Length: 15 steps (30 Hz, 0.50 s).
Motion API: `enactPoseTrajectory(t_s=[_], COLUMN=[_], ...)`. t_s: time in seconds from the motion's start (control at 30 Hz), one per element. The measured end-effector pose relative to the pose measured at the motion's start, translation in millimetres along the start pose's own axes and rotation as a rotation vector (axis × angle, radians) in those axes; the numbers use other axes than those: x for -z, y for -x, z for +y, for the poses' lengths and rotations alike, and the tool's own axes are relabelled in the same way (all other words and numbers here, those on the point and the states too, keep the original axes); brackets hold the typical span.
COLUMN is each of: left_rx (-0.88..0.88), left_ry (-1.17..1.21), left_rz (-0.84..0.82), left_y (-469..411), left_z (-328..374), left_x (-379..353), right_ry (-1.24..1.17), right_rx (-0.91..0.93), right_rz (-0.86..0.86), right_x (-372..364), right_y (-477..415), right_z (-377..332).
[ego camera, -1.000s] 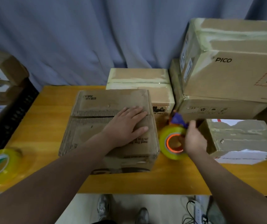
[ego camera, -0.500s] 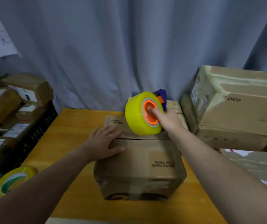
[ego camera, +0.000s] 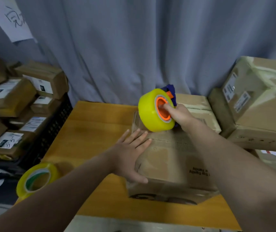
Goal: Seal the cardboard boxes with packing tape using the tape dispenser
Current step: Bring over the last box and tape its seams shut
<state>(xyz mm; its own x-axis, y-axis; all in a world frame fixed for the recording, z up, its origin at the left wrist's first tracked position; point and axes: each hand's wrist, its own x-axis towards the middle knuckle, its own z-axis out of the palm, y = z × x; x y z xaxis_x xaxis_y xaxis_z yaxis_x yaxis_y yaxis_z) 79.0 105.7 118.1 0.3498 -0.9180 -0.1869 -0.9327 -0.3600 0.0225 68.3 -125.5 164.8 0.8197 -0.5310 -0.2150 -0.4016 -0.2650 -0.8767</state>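
Note:
A brown cardboard box point(ego camera: 172, 163) sits on the wooden table point(ego camera: 90, 131) in front of me, its top flaps closed along a seam. My left hand point(ego camera: 130, 154) presses flat on the box's left top edge, fingers spread. My right hand point(ego camera: 181, 114) grips the tape dispenser point(ego camera: 157, 112), a thick yellow roll on an orange core with a blue frame behind it. The dispenser hovers over the far end of the box top, close to the seam; whether it touches the cardboard I cannot tell.
A spare yellow tape roll point(ego camera: 37, 180) lies at the table's near left corner. Taped boxes point(ego camera: 259, 101) are stacked at the right and one point(ego camera: 194, 102) behind the work box. Small labelled parcels point(ego camera: 13, 104) pile up on a black crate at left. A grey curtain hangs behind.
My right hand lifted the dispenser from the table beside the box up to the far end of the box top. My left hand slid from the middle of the top to its left edge.

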Motion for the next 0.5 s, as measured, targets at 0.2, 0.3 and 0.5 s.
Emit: enactPoseTrajectory(t_s=[0.2,0.3,0.5], left_rx=[-0.034,-0.030,-0.047], left_ry=[0.070,0.045,0.013], left_rz=[-0.019,-0.053,-0.075], left_y=[-13,-18,-15], left_z=[-12,-16,-17], left_x=[3,6,8], right_ry=[-0.119,-0.089,0.935], right_rx=[0.116,0.224,0.576], right_rz=[0.071,0.082,0.188], right_x=[20,40,61], right_y=[16,35,73], right_z=[4,-8,-33])
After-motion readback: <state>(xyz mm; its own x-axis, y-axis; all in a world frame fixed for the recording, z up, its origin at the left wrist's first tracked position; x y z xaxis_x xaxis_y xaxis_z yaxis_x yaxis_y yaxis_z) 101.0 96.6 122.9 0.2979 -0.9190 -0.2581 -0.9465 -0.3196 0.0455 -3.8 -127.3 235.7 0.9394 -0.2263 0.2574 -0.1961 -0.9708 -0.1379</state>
